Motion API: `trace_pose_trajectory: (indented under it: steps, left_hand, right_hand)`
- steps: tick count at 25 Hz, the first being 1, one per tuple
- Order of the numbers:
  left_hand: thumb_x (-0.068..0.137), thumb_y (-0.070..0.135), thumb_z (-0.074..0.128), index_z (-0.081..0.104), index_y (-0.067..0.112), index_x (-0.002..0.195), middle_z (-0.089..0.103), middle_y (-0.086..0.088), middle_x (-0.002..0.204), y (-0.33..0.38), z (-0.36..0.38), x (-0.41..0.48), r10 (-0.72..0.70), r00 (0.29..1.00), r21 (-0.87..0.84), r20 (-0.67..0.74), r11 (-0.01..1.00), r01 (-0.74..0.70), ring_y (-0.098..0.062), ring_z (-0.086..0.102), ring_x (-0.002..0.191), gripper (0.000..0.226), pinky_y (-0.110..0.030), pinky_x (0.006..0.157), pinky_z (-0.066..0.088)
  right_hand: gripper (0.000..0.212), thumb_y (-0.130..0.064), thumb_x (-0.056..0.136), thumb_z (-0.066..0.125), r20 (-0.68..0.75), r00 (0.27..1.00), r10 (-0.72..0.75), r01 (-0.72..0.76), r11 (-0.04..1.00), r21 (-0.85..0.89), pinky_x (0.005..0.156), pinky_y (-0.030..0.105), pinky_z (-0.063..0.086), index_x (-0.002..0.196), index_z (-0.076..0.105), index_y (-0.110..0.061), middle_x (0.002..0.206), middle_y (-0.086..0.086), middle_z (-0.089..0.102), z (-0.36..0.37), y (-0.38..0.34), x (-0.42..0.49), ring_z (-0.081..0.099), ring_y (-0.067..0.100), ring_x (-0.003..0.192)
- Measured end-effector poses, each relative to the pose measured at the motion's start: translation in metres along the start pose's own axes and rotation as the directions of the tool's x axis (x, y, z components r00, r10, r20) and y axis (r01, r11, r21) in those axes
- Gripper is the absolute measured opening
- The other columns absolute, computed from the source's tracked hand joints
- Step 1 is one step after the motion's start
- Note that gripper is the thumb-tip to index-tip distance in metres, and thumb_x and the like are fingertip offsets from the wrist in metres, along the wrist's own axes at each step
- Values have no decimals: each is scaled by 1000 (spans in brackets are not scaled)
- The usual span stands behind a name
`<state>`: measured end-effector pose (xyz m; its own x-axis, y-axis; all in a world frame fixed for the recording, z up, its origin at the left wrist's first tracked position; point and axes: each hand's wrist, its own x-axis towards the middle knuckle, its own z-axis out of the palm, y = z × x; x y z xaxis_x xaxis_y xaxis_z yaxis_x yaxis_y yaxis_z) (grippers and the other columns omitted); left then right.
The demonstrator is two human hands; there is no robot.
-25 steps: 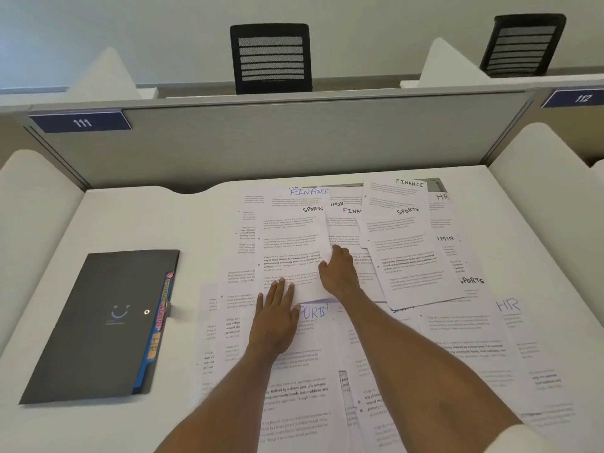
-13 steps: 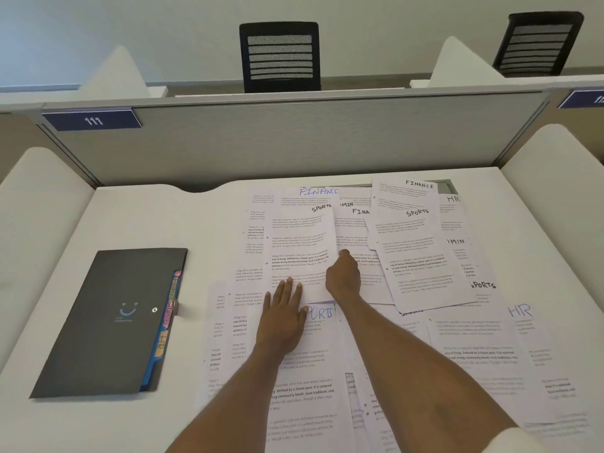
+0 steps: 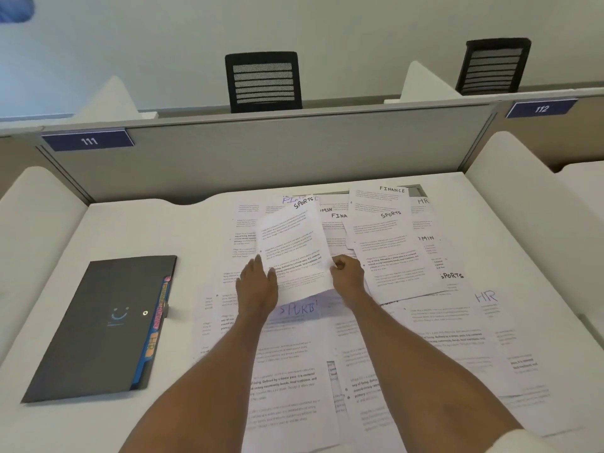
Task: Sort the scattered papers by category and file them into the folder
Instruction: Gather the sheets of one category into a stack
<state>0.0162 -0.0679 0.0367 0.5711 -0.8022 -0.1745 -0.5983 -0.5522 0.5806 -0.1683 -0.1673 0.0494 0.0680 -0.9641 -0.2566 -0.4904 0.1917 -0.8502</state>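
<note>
1. White laminate desk [image 3: 108, 223]: bears every item below; its bare surface lies left of and beyond the two hands.
2. Grey partition panel [image 3: 261, 158]: stands upright along the desk's far edge, beyond the held sheet; a blue plate reading "111" [image 3: 87, 140] sits at its top left and a plate reading "112" [image 3: 541, 108] further right.
3. Scattered papers [image 3: 425, 338]: printed white sheets overlapping one another under and around both hands, spreading right of the grip and toward the person; handwritten headings visible include "FINANCE", "SPORTS", "HR" and partly covered "MIN".
4. Dark grey folder [image 3: 98, 328]: lies closed and flat, well to the left of the left hand, apart from the paper spread; coloured index tabs show along its right edge, one lettered "HR".
5. Two black mesh chair backs [image 3: 263, 81]: stand beyond the partition, far from the grip.
6. Held sheet headed "SPORTS" [image 3: 294, 243]: raised off the pile between the two hands, tilted, its top leaning right, its lower edge curled above a sheet with a blue heading.
7. Right hand [image 3: 348, 276]: fingers curled closed, pinching the sheet's lower right edge.
8. Left hand [image 3: 256, 286]: fingers extended and close together, lying flat against the sheet's lower left edge; whether a thumb clamps beneath cannot be told.
</note>
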Motion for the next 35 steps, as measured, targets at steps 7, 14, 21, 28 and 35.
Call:
trace_pose_trajectory:
  steps: [7, 14, 21, 28, 35]
  left_hand:
    - [107, 24, 50, 46, 3, 153, 54, -21, 153, 18, 7, -18, -365, 931, -441, -14, 838, 322, -40, 51, 140, 51, -45, 114, 42]
    - [89, -8, 61, 69, 7, 78, 70, -21, 97, 42, 32, -24, -470, 871, -682, 141, 591, 430, -32, 65, 88, 20, -41, 81, 57]
    - [96, -5, 67, 72, -4, 115, 74, -22, 116, 67, 68, -34, -477, 854, -717, 206, 520, 463, -42, 73, 108, 20, -55, 95, 61]
    - [95, -2, 67, 73, 0, 111, 74, -24, 114, 62, 100, -50, -555, 809, -693, 193, 507, 513, -45, 73, 105, 17, -57, 94, 61]
    - [94, -3, 67, 75, 0, 111, 74, -27, 112, 57, 114, -57, -605, 778, -667, 171, 511, 543, -40, 71, 94, 19, -61, 92, 59]
  right_hand:
    - [18, 6, 97, 58, 175, 979, 103, -132, 978, 162, 78, 35, 46, 103, 71, -5, 94, 9, 68, -53, 36, -13, 59, 24, 91]
    - [22, 3, 98, 62, 244, 965, 99, -135, 982, 135, 85, 37, 52, 119, 70, 4, 106, 19, 68, -103, 64, -6, 63, 27, 94]
    - [19, -3, 94, 61, 98, 983, 153, -160, 985, 62, 76, 36, 53, 107, 74, 0, 103, 15, 73, -139, 75, 26, 64, 29, 91]
    - [48, -26, 98, 66, -126, 989, -77, 12, 890, -457, 107, 44, 47, 136, 55, -1, 138, 17, 53, -177, 87, 72, 49, 33, 132]
    - [76, -46, 94, 69, -67, 998, -6, -44, 700, -713, 110, 43, 44, 147, 36, -2, 146, 18, 45, -182, 99, 97, 45, 33, 136]
